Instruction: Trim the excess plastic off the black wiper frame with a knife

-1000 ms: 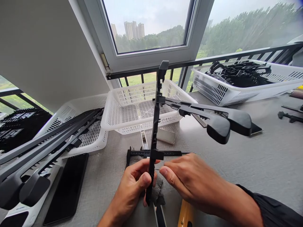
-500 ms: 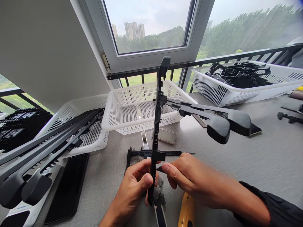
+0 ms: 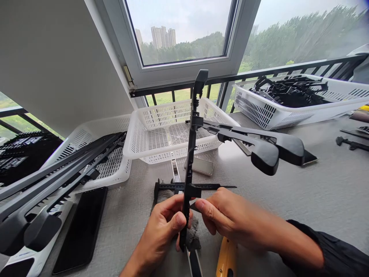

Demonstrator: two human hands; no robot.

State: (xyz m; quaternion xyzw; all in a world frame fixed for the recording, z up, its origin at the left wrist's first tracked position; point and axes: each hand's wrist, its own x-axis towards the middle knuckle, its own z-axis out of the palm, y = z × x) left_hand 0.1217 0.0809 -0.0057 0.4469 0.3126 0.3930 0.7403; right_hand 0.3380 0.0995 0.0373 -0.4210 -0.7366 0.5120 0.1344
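Observation:
A long black plastic part (image 3: 190, 154) stands nearly upright, its lower end gripped between the thumb and fingers of my left hand (image 3: 165, 225). Just to the right, my right hand (image 3: 220, 215) is closed in a pinch on a small dark pointed blade (image 3: 196, 207), whose tip is at the part's lower edge. The rest of the blade is hidden by the fingers. Behind the part lies a black caliper (image 3: 209, 186). Below my hands are a grey cloth-like piece (image 3: 193, 231) and a yellow tool (image 3: 226, 257).
An open white basket (image 3: 173, 150) stands behind. Long black parts (image 3: 69, 169) lean over another basket at left, beside a black phone (image 3: 82, 231). More parts (image 3: 263, 156) jut out at right. A basket (image 3: 265, 115) of black pieces stands back right, by the window.
The view has shifted very slightly. Both hands keep their grips, and the black part and the blade are almost where they were.

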